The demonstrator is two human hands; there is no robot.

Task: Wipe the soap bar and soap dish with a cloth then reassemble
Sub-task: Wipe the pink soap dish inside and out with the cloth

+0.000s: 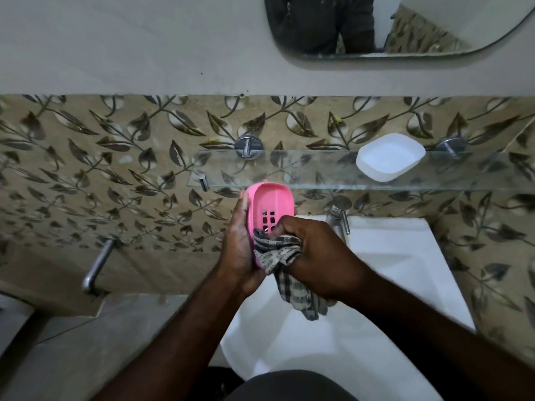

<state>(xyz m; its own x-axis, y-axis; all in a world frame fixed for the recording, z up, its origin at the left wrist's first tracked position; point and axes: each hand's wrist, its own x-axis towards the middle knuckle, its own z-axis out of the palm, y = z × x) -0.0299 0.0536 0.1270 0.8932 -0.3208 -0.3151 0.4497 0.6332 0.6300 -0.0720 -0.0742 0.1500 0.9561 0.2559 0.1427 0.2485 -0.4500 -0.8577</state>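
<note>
Here, the left grip [240, 244] curls around the pink soap dish [270, 202], holding it upright just below the glass shelf [318, 172]. The right grip [318, 250] clutches a checked cloth [279, 256], bunched against the dish's perforated inner base.

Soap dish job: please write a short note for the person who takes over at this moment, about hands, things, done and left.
Left hand grips the pink slotted tray by its left edge, upright above the basin.
Right hand holds the checked cloth bunched against the tray's lower inside; the rest hangs down.
The white dish base lies on the glass shelf, apart. Soap bar is not in view.
Done: dish taken apart; tray wipe under way.
Left: finish the tray, wipe base and soap if not yet done, reassemble.
</note>
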